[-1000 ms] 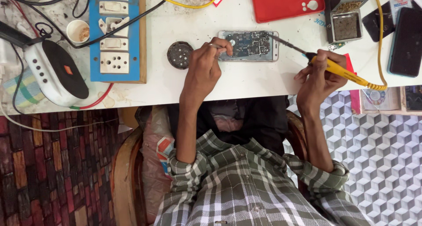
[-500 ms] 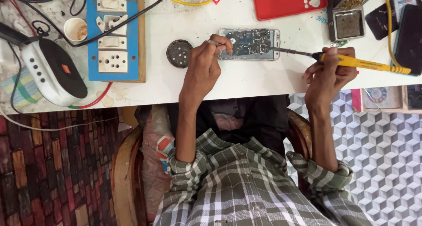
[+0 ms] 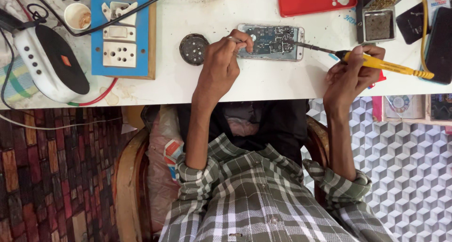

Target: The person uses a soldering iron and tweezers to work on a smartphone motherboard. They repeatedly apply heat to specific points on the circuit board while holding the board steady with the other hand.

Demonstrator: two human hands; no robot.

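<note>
Iron tip (image 3: 301, 45) now at phone board's (image 3: 270, 41) 3 o'clock edge | right hand (image 3: 351, 75) grips iron; left hand (image 3: 221, 65) pinches tweezers (image 3: 234, 39) | brace wrists, touch briefly

The opened phone (image 3: 270, 42) shows bare metal shields and a matt circuit board. The soldering iron (image 3: 376, 62), gripped by the right-hand fingers (image 3: 362, 54), has a glossy yellow plastic handle and dull metal shaft. The table (image 3: 263, 82) looks smooth, stained white.
</note>
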